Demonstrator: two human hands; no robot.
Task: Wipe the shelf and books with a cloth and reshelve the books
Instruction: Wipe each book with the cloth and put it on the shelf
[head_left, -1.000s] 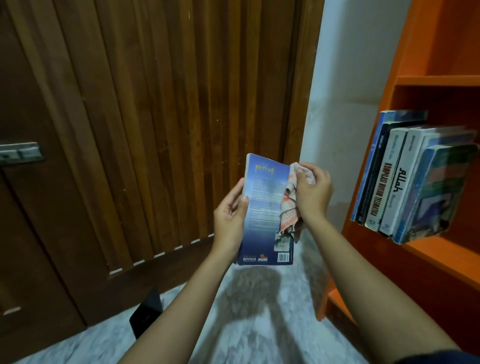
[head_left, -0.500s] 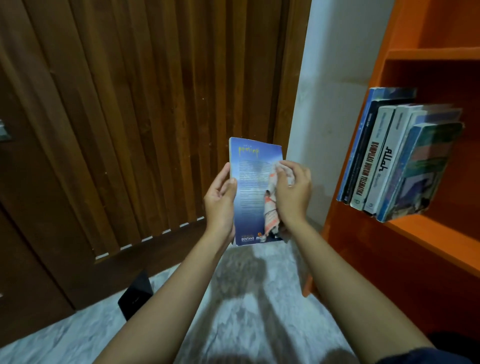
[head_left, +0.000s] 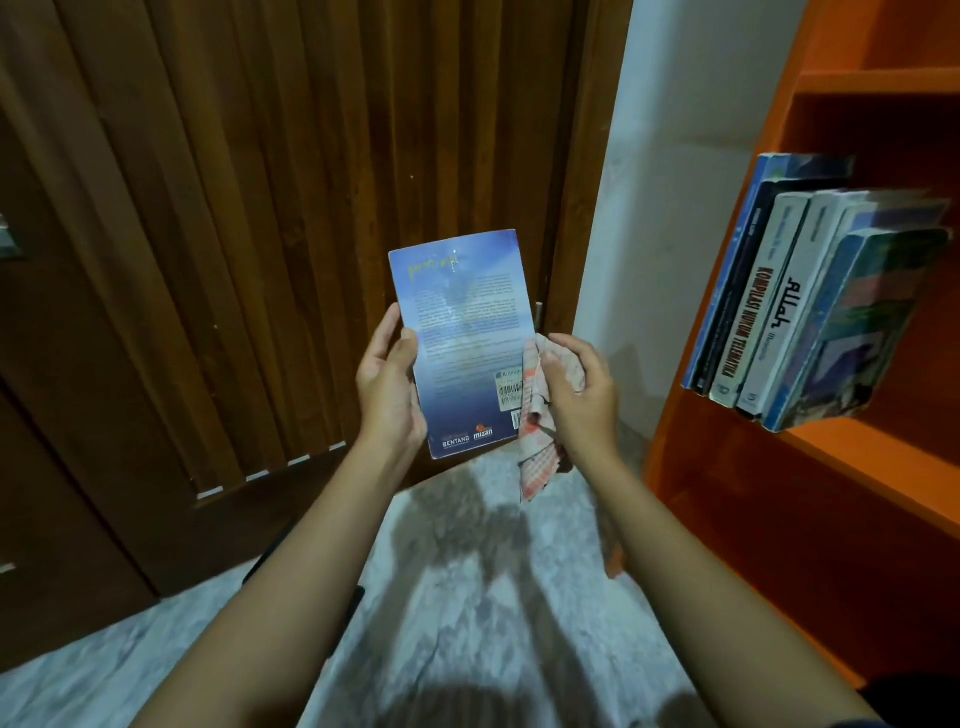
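Blue-covered and upright, the book (head_left: 462, 332) we are holding is hanging in the air to the left of the shelf (head_left: 883, 452), well apart from it, with its back cover facing us. We are holding it out there, we judge, so that the whole cover is lying bare to the cloth and any dust is falling clear of the shelf.

Our left hand (head_left: 389, 389) is gripping the book by the edge farther from the shelf. The thumb is lying across the cover and the fingers are curling round behind, closed firmly enough to carry the book alone. That is leaving the side nearer the shelf free for wiping.

Our right hand (head_left: 582, 400) is bunching the checked cloth (head_left: 537, 447) in curled fingers and pressing it against the book's lower corner on the shelf side, beside the barcode. A loose tail of cloth is dangling below. Those fingers are closing on the cloth, not on the book.

On the shelf itself, a row of other books (head_left: 800, 312) is leaning, spines facing out. We are judging ourselves to be mid-wipe, with the blue book not yet going back to that row.
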